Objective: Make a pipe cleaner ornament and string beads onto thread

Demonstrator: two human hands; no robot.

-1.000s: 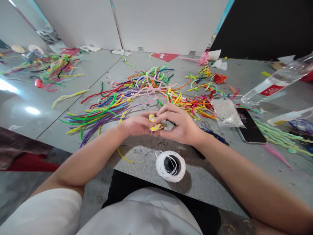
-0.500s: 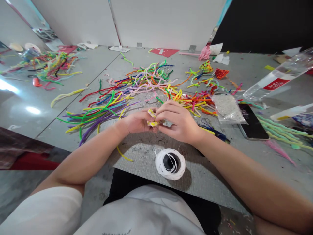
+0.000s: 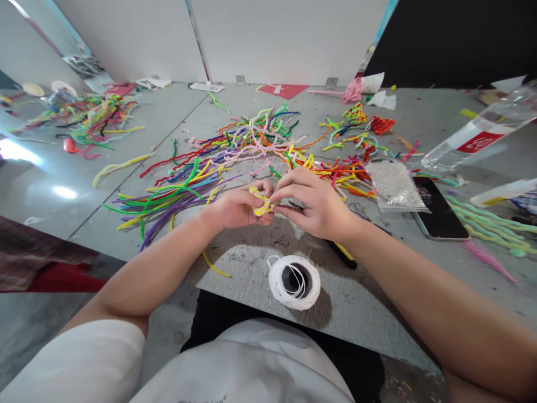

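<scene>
Near the middle of the head view, my left hand (image 3: 239, 206) pinches a small yellow-and-white twisted pipe cleaner piece (image 3: 263, 209) between thumb and fingers. My right hand (image 3: 314, 204) is closed beside it, its fingertips touching the piece's right side. A dark part of a hand tool shows between the right fingers. From under that palm sticks a black-and-yellow handle (image 3: 344, 254), seemingly of pliers; their jaws are mostly hidden. Below both hands, close to the table edge, a spool of white cord (image 3: 294, 282) lies on its side face.
Many loose pipe cleaners (image 3: 180, 184) spread behind and left of my hands. To the right lie a clear bag of white bits (image 3: 392, 184), a phone (image 3: 442, 215) and a tilted water bottle (image 3: 478, 137). Another heap of pipe cleaners (image 3: 96, 112) sits at far left.
The yellow-and-white piece has been turned so more of it shows. My right hand has shifted slightly, revealing the dark tool part between its fingers and the black-and-yellow handle below.
</scene>
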